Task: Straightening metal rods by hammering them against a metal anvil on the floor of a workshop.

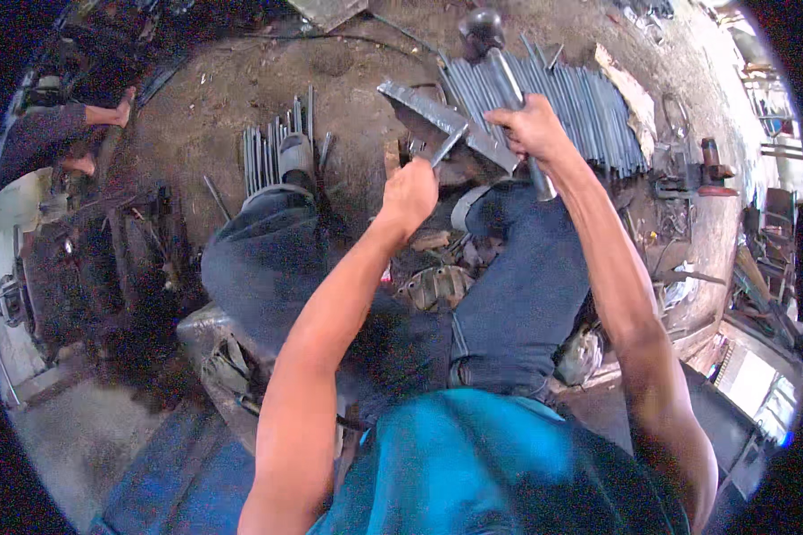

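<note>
My left hand (410,192) is closed around a short metal rod (449,146). The rod's far end rests on or just over a long steel block (446,114) with a flat, shiny top; I cannot tell if they touch. My right hand (537,132) grips the metal handle of a hammer (507,78), thumb along the shaft. The hammer's dark, rounded head is raised beyond the block, and the handle's lower end reaches toward my right knee. Many grey metal rods (589,111) lie side by side just right of the hammer.
A smaller group of rods (263,156) lies by my left shoe (294,156). Another person's bare foot (120,109) shows at the far left. Metal scraps (437,287) lie between my legs. A vise-like tool (714,169) stands at right.
</note>
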The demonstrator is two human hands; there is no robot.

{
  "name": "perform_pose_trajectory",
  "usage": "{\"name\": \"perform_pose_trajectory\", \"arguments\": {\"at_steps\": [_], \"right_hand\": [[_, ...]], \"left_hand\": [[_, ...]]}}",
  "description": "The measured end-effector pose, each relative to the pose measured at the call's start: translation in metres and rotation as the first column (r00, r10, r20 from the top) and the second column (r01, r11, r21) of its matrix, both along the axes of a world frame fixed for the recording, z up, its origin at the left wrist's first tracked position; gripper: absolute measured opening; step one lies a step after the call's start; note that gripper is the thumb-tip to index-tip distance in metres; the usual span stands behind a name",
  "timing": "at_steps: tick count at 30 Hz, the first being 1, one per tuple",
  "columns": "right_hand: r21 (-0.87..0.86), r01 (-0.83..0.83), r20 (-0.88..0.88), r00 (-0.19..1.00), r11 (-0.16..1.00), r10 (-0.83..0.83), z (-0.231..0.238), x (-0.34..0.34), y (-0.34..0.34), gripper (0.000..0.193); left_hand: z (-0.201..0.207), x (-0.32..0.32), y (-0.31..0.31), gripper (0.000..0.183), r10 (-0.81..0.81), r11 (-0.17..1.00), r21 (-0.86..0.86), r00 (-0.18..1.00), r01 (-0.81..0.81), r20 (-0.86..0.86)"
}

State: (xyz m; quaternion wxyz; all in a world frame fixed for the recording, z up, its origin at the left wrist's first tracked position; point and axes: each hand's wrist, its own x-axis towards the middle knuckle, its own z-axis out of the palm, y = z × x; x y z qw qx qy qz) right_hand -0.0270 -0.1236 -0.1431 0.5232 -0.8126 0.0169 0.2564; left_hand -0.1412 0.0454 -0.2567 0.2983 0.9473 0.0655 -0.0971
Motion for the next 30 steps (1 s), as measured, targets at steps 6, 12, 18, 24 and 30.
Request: {"name": "perform_pose_trajectory", "arguments": {"at_steps": [6,12,18,24,30], "right_hand": [[0.22,-0.004,0.376,0.923,0.976,-0.081,0.124,0.025,0.003,0.016],[0.246,0.112,0.38,0.903,0.963,-0.202,0.045,-0.013,0.02,0.023],[-0.48,-0.145,-0.024,0.988,0.865,0.153,-0.081,-0.039,-0.036,0.022],[-0.031,0.064,-0.119,0.991,0.997,-0.068,0.03,0.006,-0.021,0.021],[0.303,-0.137,0.407,0.914,0.943,0.002,0.154,0.032,-0.001,0.021]], "left_hand": [[-0.006,0.001,0.003,0.03,0.052,0.999,-0.013,0.997,-0.053,-0.049],[-0.009,-0.002,0.013,0.023,0.029,0.999,0.045,0.999,-0.027,-0.042],[-0.004,0.002,0.007,0.016,-0.081,0.992,0.092,0.997,0.082,-0.014],[-0.01,0.0,0.012,0.022,-0.018,1.0,-0.001,1.0,0.018,-0.019],[-0.011,0.003,0.008,0.02,-0.027,1.0,0.01,1.0,0.027,0.014]]}}
